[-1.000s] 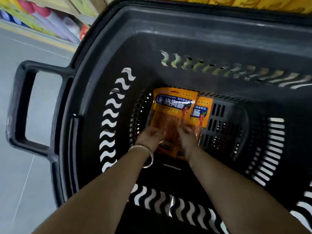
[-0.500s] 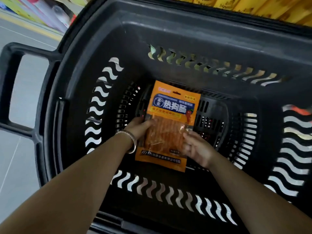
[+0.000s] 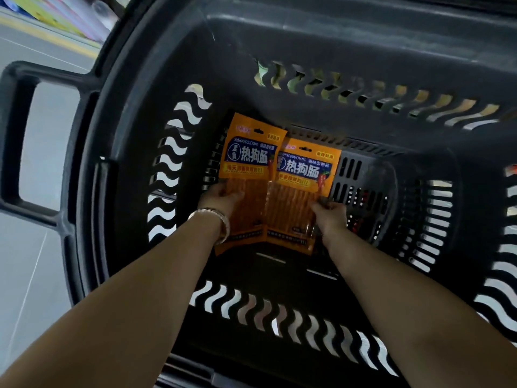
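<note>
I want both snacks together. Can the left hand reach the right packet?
Probably yes: the right packet touches the left packet in the left hand, nothing between; the right hand holds it.

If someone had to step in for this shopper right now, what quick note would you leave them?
Left hand grips the left orange packet by its outer edge; right hand grips the right orange packet likewise.
Both are low inside the black basket, side by side, the left overlapping the right.
Done: packets brought into the basket.
Left: probably lay them flat, let go, withdraw hands.
</note>
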`<state>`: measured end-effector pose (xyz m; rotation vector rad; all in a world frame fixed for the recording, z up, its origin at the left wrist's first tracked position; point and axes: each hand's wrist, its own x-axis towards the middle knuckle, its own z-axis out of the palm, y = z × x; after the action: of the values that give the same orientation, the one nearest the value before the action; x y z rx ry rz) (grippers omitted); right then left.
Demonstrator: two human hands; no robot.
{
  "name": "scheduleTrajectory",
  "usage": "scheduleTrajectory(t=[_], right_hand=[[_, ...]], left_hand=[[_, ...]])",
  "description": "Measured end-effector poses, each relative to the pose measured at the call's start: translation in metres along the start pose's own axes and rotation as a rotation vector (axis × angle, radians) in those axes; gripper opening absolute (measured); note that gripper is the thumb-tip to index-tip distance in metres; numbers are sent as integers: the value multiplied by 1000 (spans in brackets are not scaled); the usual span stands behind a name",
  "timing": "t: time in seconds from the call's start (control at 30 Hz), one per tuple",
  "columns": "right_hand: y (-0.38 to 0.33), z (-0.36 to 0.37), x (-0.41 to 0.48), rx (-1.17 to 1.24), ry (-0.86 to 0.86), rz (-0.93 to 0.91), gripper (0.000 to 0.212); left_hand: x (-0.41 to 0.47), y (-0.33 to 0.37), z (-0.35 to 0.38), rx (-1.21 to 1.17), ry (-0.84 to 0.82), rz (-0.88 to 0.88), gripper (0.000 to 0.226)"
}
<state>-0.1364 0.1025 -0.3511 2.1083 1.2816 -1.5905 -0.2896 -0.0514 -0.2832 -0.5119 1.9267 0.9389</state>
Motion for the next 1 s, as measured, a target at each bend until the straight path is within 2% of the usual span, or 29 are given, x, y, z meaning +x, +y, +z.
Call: scheduleTrajectory(t=[0.07,0.17,0.27,0.33,0.4,0.5,0.63,0.73,0.9,1.0], right_hand=[[-1,6,-1,8,-9,-38,45],[-3,8,-12,-6,-76,-119,23],[-8,-9,-35,6,-126,-168,19],[-14,-28,-56,59,-144,-193,31],[-22,-49,-84,49,-170,-238,40],[-30,-84,-132,69,-170,-351,24],[-32,-132,-197,109,-73,-548,12],[-21,-183,-252,120,80,-681,25],[7,-268,-314,244,282,-856,19],[25,-323,-341,375,332,-902,13]], left_hand=[[3,-2,0,-2,-3,-12,38],[3,-3,-1,10,-9,-10,35],[-10,5,-3,10,-18,14,34],[-27,15,-6,60,-33,86,31],[-51,27,-10,211,-20,183,26],[-99,43,-21,411,-30,385,18],[-171,62,-35,540,-93,640,33],[-239,73,-42,490,-176,749,31],[-334,101,-26,489,-150,938,28],[-392,108,1,498,-108,1096,30]])
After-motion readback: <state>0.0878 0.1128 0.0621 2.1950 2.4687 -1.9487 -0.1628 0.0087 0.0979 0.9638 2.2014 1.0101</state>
